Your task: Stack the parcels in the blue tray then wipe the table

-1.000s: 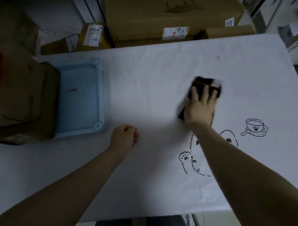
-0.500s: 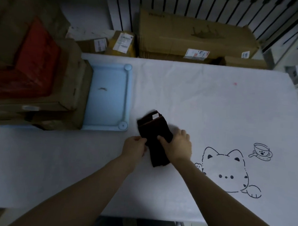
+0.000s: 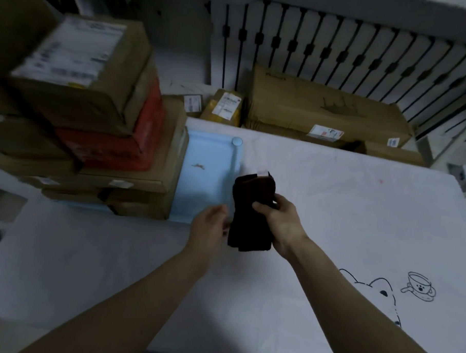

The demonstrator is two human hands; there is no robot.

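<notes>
A white cover printed with a line-drawn cat and a cup is lying over the tabletop. At its left side a blue tray is sitting, and the parcels, brown boxes with a red one among them, are standing stacked on the tray's left part. Beyond the far edge, more cardboard boxes are lying low against a black-barred railing.

Both bare forearms are reaching in from the near edge. The right hand is gripping a folded dark cloth, its thumb curling over the front and its fingers wrapping the right edge. The left hand is showing its back, fingertips right at the cloth's left edge; I cannot tell whether it is pinching the fabric.

The cloth is standing lengthwise between the two hands, its white tag pointing away, its far end overlapping the tray's right rim in this view.
</notes>
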